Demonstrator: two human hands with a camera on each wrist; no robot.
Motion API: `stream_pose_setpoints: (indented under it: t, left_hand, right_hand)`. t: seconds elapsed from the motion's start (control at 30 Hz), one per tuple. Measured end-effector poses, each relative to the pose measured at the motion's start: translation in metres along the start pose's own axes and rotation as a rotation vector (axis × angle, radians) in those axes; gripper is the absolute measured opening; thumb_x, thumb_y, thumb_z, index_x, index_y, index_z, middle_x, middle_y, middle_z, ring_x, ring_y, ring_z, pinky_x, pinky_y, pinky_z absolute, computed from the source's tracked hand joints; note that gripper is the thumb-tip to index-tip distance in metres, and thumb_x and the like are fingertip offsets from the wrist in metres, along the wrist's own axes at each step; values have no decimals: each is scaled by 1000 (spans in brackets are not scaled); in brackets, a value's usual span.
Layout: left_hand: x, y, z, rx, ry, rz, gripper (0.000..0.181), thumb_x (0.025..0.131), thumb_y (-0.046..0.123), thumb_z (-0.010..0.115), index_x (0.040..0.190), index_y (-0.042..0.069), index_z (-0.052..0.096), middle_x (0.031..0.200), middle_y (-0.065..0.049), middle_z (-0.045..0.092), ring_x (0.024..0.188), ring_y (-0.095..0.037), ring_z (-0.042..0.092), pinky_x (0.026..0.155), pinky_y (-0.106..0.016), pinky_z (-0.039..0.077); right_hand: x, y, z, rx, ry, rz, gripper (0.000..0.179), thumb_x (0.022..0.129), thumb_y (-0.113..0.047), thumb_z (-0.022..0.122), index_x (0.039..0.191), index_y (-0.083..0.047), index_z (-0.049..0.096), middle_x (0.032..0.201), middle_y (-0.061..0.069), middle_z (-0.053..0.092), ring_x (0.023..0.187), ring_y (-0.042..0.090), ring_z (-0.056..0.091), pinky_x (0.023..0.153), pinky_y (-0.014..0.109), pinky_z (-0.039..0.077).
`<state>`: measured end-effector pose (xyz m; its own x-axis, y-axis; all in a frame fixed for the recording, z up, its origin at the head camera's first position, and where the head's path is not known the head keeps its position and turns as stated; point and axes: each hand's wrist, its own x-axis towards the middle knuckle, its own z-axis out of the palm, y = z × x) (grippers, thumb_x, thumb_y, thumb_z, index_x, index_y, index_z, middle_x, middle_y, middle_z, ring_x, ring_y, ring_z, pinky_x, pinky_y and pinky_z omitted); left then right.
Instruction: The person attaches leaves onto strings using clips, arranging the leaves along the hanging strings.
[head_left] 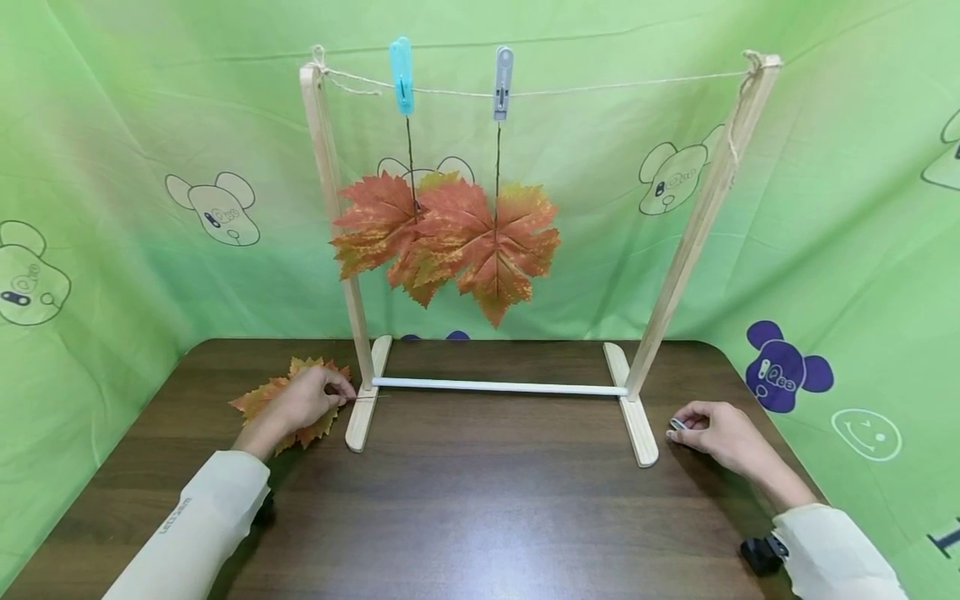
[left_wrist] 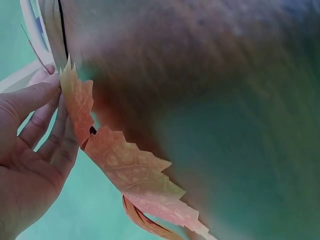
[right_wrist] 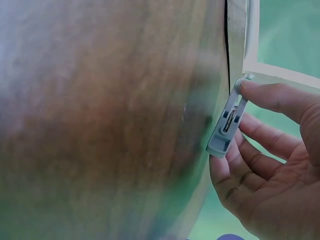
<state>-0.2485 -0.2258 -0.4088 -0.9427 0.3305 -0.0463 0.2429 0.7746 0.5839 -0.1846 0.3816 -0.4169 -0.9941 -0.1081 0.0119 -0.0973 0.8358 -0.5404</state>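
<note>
My left hand (head_left: 306, 400) pinches the thin stem of an orange-and-yellow artificial maple leaf (left_wrist: 125, 160) between thumb and fingers. The stem end pokes out past the fingertips, over the left foot of a wooden stand. In the head view, that hand covers part of the leaf. At the right of the table, my right hand (head_left: 723, 435) holds a grey clothespin (right_wrist: 227, 120) between thumb and fingertips. Two similar leaves hang by their stems from a string (head_left: 615, 86), one under a blue clothespin (head_left: 402, 75), the other under a grey clothespin (head_left: 502, 83).
The wooden stand has a left post (head_left: 322, 142), a right post (head_left: 705, 225) and a white crossbar (head_left: 495, 386) low between flat feet. It stands toward the back of the brown table (head_left: 495, 500). Behind it hangs a green cloth (head_left: 570, 33) printed with cartoon heads.
</note>
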Motion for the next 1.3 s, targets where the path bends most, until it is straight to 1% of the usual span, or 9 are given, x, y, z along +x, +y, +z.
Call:
stream_pose_setpoints:
  t: [0.13, 0.3, 0.5, 0.67, 0.87, 1.03, 1.13, 1.3]
  left_hand:
    - [-3, 3, -3, 22, 12, 17, 18, 94, -11, 66, 99, 0, 80, 97, -13, 78, 87, -21, 72, 72, -34, 60]
    - [-4, 6, -7, 52, 7, 26, 19, 94, -11, 67, 99, 2, 80, 98, -13, 79, 88, -22, 73, 74, -35, 60]
    - [-7, 10, -11, 68, 1, 58, 19, 93, -11, 69, 98, 2, 81, 97, -12, 79, 89, -22, 73, 76, -37, 62]
    - [-10, 15, -13, 90, -4, 80, 18, 93, -11, 69, 99, 2, 81, 97, -11, 79, 88, -20, 74, 77, -37, 63]
    - [-14, 23, -15, 112, -8, 119, 17, 93, -11, 70, 100, 0, 80, 95, -11, 79, 87, -20, 74, 75, -35, 63]
    - [-17, 31, -15, 109, -17, 132, 17, 93, -10, 70, 101, 0, 80, 95, -9, 79, 89, -18, 74, 75, -34, 62]
    - [-19, 35, -15, 111, -12, 138, 16, 93, -9, 71, 100, 1, 80, 94, -8, 80, 88, -17, 73, 74, -33, 61]
    - [-22, 43, -15, 135, 2, 168, 16, 92, -9, 72, 100, 2, 81, 93, -6, 79, 87, -16, 73, 75, -33, 61]
  right_hand:
    - [1, -2, -3, -7, 11, 4, 26, 88, -17, 83, 102, 4, 75, 86, 3, 73, 72, 1, 60, 65, 21, 49]
    - [2, -4, -4, -7, 10, 0, 28, 89, -17, 82, 105, 5, 74, 88, 4, 73, 73, 1, 60, 65, 21, 49]
    - [2, -6, -7, -5, 11, -13, 25, 91, -11, 78, 108, 6, 73, 90, 6, 74, 75, 1, 60, 66, 21, 51]
    - [2, -9, -7, -8, 22, -22, 23, 90, -10, 78, 107, 5, 74, 89, 5, 74, 75, 1, 59, 65, 21, 51]
    - [2, -12, -8, -16, 25, -36, 24, 90, -12, 79, 106, 4, 74, 88, 4, 73, 74, 1, 59, 65, 21, 51]
    - [1, -16, -9, -12, 33, -50, 23, 90, -12, 79, 106, 4, 74, 88, 4, 73, 74, -1, 59, 65, 21, 51]
    - [0, -19, -9, 0, 37, -64, 23, 90, -11, 79, 106, 5, 74, 88, 4, 74, 75, -1, 60, 66, 20, 52]
    - [0, -24, -11, 20, 50, -93, 23, 89, -9, 78, 107, 6, 74, 89, 5, 74, 75, -3, 61, 67, 20, 54]
